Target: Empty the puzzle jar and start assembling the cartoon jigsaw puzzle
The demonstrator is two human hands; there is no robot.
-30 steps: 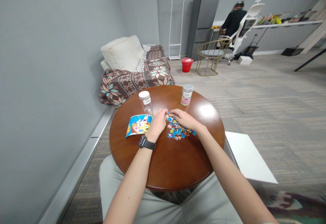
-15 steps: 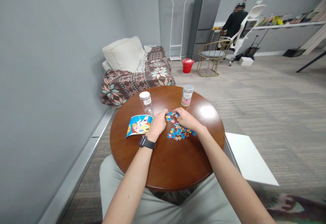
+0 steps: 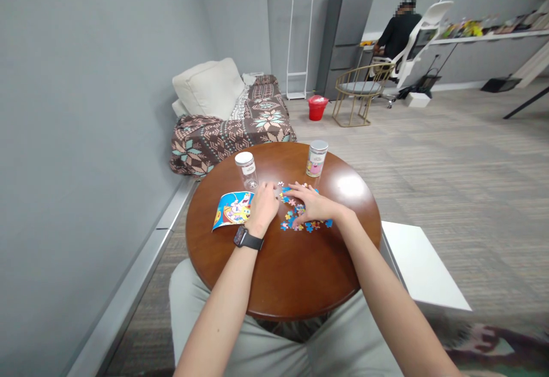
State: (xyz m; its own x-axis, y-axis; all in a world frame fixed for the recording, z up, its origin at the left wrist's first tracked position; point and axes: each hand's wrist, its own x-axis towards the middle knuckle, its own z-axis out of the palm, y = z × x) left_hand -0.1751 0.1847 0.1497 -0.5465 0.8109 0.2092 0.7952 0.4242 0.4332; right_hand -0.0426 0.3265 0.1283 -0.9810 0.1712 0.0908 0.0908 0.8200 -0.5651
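Loose jigsaw puzzle pieces, mostly blue, yellow and pink, lie in a pile on the round brown table. Over them my right hand is spread, thumb apart from the fingers, fingertips at the pieces. Left of the pile is my left hand, its fingers curled in; whether a piece is between them is hidden. A curled picture sheet with cartoon figures lies beside the left wrist, partly covered by the hand. Behind it stands a clear jar with a white lid. A second jar with a cartoon label stands farther right.
A daybed with a patterned cover is beyond the table. A white panel sits close on the right. Farther off are a red bin, a gold wire chair and a person seated at a counter.
My right hand has opened, its thumb swinging down over the near pile. The left hand's fingers have drawn back left, away from the far pieces. The view has tilted slightly.
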